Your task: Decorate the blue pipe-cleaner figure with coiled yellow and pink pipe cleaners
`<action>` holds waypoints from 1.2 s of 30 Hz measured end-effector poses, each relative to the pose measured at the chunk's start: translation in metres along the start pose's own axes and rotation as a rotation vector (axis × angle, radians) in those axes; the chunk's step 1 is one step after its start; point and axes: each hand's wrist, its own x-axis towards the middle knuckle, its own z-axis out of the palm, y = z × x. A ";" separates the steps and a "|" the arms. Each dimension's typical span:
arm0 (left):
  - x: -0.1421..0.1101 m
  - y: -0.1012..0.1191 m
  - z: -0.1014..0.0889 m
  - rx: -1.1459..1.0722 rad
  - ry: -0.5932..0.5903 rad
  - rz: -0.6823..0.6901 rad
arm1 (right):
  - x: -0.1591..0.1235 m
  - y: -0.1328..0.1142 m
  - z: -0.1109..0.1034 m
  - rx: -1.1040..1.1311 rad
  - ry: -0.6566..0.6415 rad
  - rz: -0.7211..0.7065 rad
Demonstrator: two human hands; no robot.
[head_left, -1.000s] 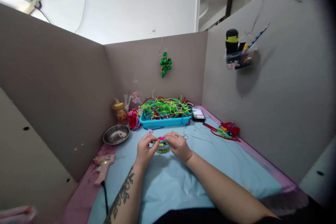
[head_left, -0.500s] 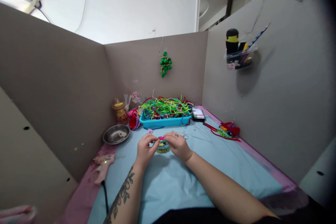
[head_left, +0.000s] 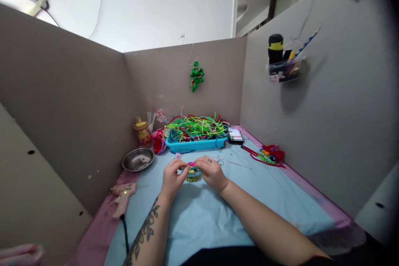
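Pinching from either side, the left hand [head_left: 173, 176] and the right hand [head_left: 213, 172] are gripping a bright pink strip [head_left: 191, 164] at the top of a ribbed blue-and-yellow craft piece [head_left: 193, 177], which is showing between them over the light-blue table cover [head_left: 212, 212]. Beyond, a blue plastic tray [head_left: 196, 146] is holding tangled multicoloured cords [head_left: 199, 126]. On the left, a pink glue gun [head_left: 124, 199] is lying near a metal bowl [head_left: 135, 161].

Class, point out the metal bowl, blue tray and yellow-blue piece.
Metal bowl [head_left: 132, 161], head view: bare inside.
Blue tray [head_left: 196, 146], head view: front wall.
Yellow-blue piece [head_left: 193, 177], head view: lower part.
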 end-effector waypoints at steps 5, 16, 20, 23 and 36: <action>0.000 0.000 0.000 -0.004 0.002 0.001 | 0.001 0.000 0.000 -0.003 0.002 -0.012; -0.001 -0.002 0.001 -0.004 -0.006 -0.001 | 0.000 0.000 0.000 0.004 0.008 0.001; -0.001 -0.002 0.001 -0.005 -0.005 -0.003 | -0.001 0.001 0.000 0.005 -0.003 0.013; -0.001 -0.003 0.001 -0.006 -0.011 -0.007 | -0.001 0.000 0.000 0.008 -0.009 0.020; -0.001 -0.001 0.001 -0.012 -0.011 -0.006 | -0.002 0.002 0.001 0.002 -0.012 0.013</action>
